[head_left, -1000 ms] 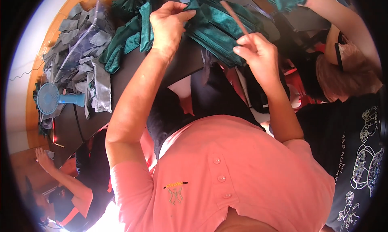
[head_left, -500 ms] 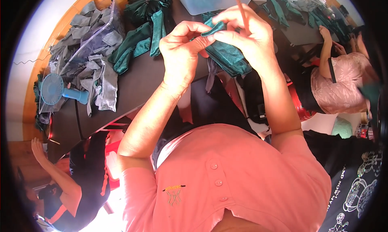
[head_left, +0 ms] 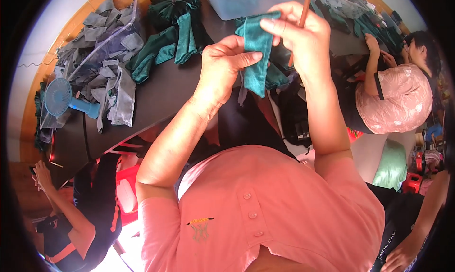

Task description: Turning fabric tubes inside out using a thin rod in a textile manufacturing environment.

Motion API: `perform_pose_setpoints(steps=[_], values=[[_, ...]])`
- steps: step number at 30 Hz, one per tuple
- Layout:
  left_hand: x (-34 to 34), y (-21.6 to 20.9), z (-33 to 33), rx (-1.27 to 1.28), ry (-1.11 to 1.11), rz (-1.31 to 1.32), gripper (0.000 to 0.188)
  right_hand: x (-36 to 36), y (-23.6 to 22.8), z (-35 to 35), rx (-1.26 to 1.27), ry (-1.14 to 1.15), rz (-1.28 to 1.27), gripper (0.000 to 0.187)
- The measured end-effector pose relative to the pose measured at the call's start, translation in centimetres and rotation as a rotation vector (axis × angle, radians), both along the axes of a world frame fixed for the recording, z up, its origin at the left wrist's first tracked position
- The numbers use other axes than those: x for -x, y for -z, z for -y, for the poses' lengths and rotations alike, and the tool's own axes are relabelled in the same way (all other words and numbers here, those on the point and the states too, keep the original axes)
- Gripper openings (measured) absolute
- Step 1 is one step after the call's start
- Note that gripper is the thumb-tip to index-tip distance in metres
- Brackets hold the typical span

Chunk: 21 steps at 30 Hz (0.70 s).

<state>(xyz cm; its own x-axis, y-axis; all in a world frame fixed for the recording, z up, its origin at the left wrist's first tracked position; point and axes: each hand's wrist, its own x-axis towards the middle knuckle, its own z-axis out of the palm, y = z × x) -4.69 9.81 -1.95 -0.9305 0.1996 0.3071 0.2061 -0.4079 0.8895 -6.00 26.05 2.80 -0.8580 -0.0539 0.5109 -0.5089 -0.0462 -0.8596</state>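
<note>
While both hands work above the lap near the edge of the dark tabletop [head_left: 154, 96], a green velvet strip [head_left: 258, 47] hangs between them, in front of the torso.

Left hand [head_left: 220, 66]: clamped on the strip's left edge, thumb lying across its face, fingers partly hidden behind. Right hand [head_left: 308, 40]: clamped on the strip's upper end, thumb flat on the front; also retains a thin reddish-brown stick [head_left: 305, 9].

Orientation: strip's long axis runs near-vertical in view, upper end leaning slightly right, free lower end pointing down toward the wearer. Broad face is toward the camera. Stick is also steep, top tilted right, lower tip beside the strip; its top is cut off by the frame.

Writing: small yellow lettering [head_left: 200, 221] sits over a stitched motif on the pink shirt [head_left: 284, 201]; pale lettering [head_left: 387, 246] shows on a neighbour's black garment [head_left: 374, 229]. No wording transcribed.

Surroundings: more green velvet pieces [head_left: 276, 77] lie behind the hands; a translucent plastic bin [head_left: 251, 4] stands beyond. To the left, a gathered green velvet bundle [head_left: 175, 9], grey fabric strips [head_left: 121, 99] and a blue handheld fan [head_left: 59, 96].
</note>
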Motion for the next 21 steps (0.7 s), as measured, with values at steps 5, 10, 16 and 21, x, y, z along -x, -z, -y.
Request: perform_pose_setpoints(steps=[5, 10, 16, 21], values=[[-0.4, 0.8, 0.3, 0.023, 0.31, 0.396, 0.017, 2.7, -0.1, -0.5, 0.139, 0.026, 0.07, 0.019], [-1.3, 0.1, 0.2, -0.059, 0.406, 0.498, 0.016, 4.8, 2.8, -1.5, 0.098, 0.116, 0.175, 0.019], [-1.3, 0.0, 0.2, -0.097, 0.478, 0.555, 0.013, 6.5, 5.5, -2.8, 0.051, 0.163, 0.138, 0.019], [-1.5, 0.3, 0.9, -0.092, 0.373, 0.563, 0.01, 6.3, 4.2, -1.3, 0.02, 0.179, 0.204, 0.025]])
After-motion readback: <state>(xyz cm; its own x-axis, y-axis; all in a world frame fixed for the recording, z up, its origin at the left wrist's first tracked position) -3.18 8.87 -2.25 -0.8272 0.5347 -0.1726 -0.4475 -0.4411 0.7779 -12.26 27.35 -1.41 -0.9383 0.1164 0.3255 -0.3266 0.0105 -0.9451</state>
